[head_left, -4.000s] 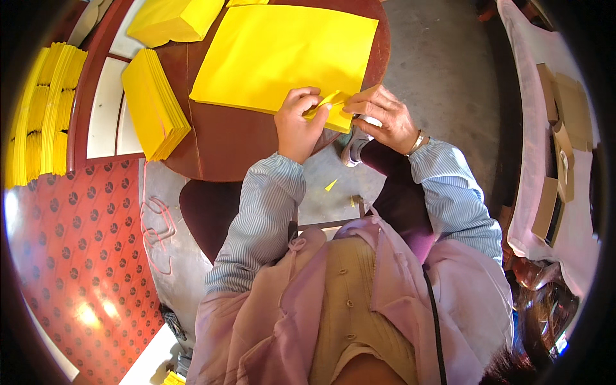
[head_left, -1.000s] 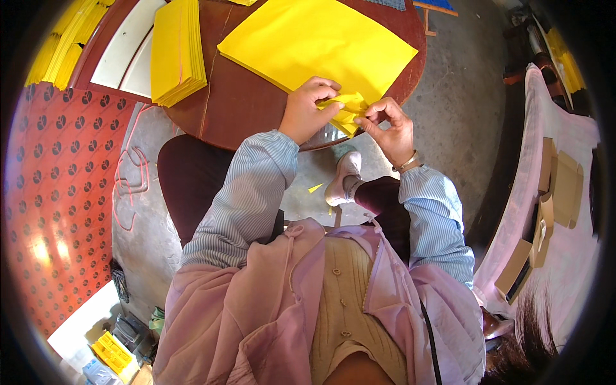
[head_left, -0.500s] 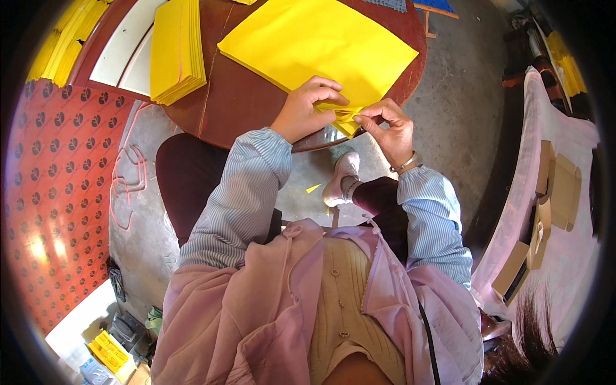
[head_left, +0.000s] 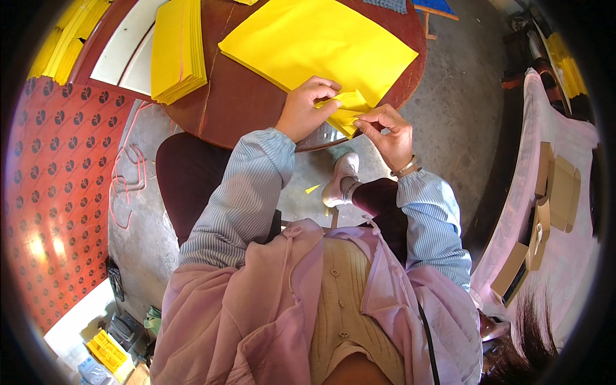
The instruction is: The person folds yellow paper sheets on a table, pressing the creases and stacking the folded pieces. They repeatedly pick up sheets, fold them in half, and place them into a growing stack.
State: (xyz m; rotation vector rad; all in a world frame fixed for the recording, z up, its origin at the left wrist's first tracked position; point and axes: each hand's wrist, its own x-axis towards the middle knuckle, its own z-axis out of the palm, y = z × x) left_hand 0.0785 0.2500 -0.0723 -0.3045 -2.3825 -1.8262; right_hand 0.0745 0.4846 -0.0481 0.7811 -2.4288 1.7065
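Head view, looking down at a seated person working at the near edge of a round, dark red-brown worktop [head_left: 244, 96]. The left hand [head_left: 307, 109] is curled closed, its fingertips pinching the left side of a small folded piece of yellow paper [head_left: 346, 112]. The right hand [head_left: 388, 131] is likewise closed, thumb and forefinger gripping the right, lower corner of the same piece. The folded piece is held between both hands just above the worktop's near rim, overlapping the near corner of a large stack of yellow sheets [head_left: 317, 42] that lies flat across the middle of the worktop. A second, narrower stack of yellow sheets [head_left: 176, 48] lies at the far left of the worktop, well apart from the hands. Both forearms wear blue-striped sleeves; a bracelet [head_left: 405, 169] circles the right wrist. Below the worktop's rim, a foot in a pale shoe [head_left: 340, 179] rests on the grey concrete floor [head_left: 449, 109], near a small yellow scrap [head_left: 312, 188]. A red patterned mat [head_left: 51, 192] covers the left.
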